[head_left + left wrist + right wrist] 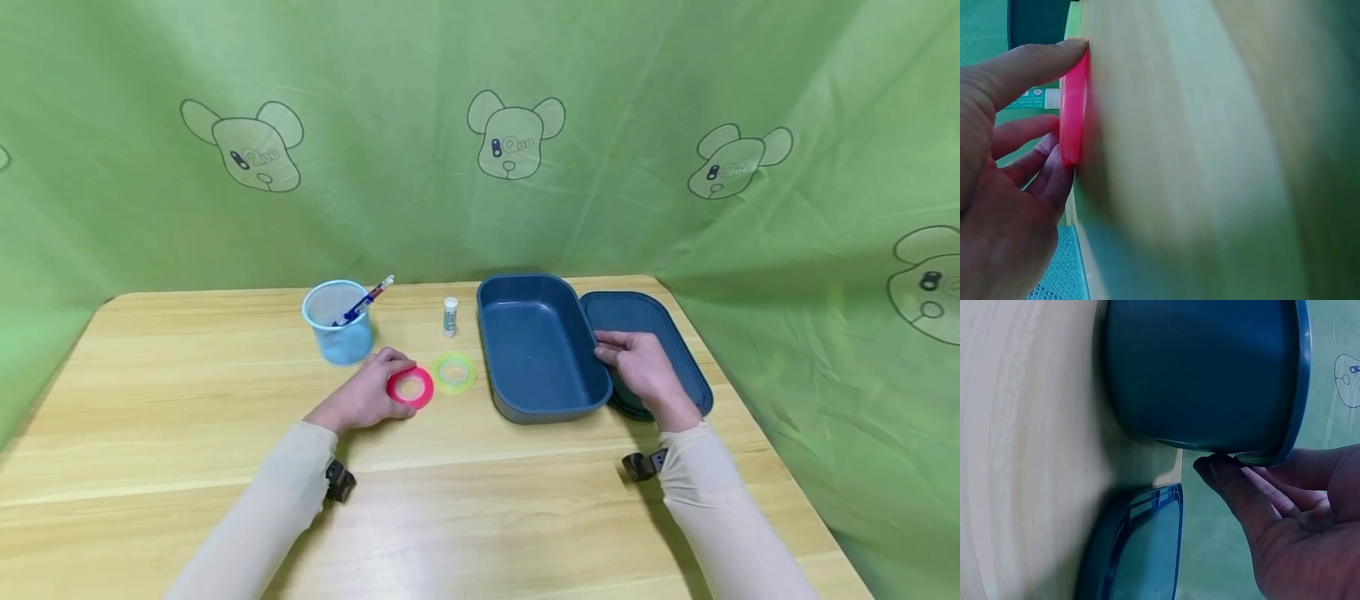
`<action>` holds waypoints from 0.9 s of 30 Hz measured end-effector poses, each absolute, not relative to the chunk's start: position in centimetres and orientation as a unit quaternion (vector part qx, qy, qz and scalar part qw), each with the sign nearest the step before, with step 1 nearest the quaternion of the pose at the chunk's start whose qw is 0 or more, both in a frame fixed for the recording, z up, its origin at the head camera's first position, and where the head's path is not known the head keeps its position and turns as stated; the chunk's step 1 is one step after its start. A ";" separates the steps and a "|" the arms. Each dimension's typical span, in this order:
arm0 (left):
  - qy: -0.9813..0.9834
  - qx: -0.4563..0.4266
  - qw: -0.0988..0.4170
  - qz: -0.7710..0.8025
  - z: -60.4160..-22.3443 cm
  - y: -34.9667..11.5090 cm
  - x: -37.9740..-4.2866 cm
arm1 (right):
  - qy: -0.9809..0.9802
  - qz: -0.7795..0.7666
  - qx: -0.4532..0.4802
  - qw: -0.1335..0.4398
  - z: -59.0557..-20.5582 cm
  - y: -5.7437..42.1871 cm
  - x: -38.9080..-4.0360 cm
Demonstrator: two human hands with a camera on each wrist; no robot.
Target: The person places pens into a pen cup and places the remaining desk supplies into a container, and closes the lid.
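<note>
My left hand (367, 392) grips a pink roll of tape (426, 388) by its edges, thumb on the near side and fingers on the far side. In the left wrist view the pink roll stays close over the table. Right beside it lies a yellow-green tape roll (466, 382). My right hand (643, 367) holds the right-hand rim of a deep blue box (532, 354). Thumb and fingers meet at the rim in the right wrist view, part of them hidden behind the box. Partly under that hand, the box's dark blue lid (637, 312) rests on the table.
A light blue mesh pen cup (342, 342) with pens (363, 305) leaning in it stands beyond my left hand. A glue stick (450, 317) stands upright between cup and box. Behind the wooden table (480, 508) hangs a green curtain (405, 192).
</note>
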State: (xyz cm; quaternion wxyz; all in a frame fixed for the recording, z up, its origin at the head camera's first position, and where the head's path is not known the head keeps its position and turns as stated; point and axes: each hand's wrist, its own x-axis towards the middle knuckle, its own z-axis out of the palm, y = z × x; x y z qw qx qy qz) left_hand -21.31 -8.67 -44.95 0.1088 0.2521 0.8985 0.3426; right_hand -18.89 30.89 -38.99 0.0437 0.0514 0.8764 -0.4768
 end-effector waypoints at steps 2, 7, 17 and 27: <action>0.898 0.256 0.106 0.341 -44.9 -8.7 -21.4 | 0.876 -0.477 0.053 0.043 -39.0 30.9 -18.9; 0.900 0.257 0.098 0.339 -44.8 -8.7 -21.3 | 0.876 -0.476 0.054 0.043 -39.1 30.9 -18.9; 0.910 0.250 0.088 0.320 -44.7 -8.3 -21.2 | 0.877 -0.475 0.055 0.044 -38.9 30.9 -18.9; 0.911 0.232 0.085 0.331 -44.5 -8.3 -21.2 | 0.877 -0.475 0.055 0.041 -39.1 30.9 -18.9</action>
